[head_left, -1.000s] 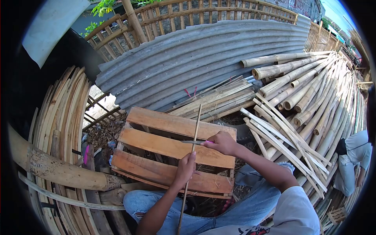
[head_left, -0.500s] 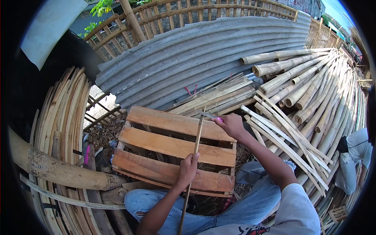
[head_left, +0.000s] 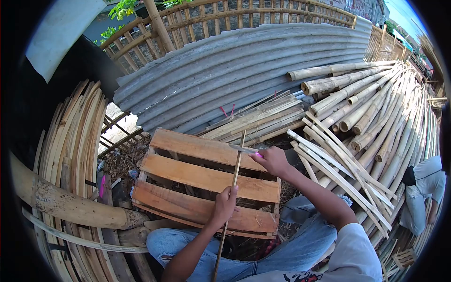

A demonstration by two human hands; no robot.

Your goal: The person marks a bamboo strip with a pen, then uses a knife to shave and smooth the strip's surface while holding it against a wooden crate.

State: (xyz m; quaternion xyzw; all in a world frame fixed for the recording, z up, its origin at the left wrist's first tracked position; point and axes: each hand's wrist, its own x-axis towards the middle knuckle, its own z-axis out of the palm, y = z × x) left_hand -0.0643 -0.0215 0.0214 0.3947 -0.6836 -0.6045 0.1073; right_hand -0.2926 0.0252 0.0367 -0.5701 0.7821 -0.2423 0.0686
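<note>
My left hand is closed around a thin bamboo strip, which stands at a slant from my lap to above the wooden slatted crate. In my right hand is a knife with a pink handle. Its blade lies across the strip near the upper end, pointing left. My right fingers wrap round the handle and hide most of it. The crate sits just in front of my crossed legs, below both hands.
Split bamboo strips and whole bamboo poles are piled at right. Corrugated sheeting stands behind the crate. Long wood strips and a thick bamboo pole lie at left. Another person is at far right.
My right hand and the knife have moved down the strip, toward my left hand. My left hand keeps its hold in nearly the same place.
</note>
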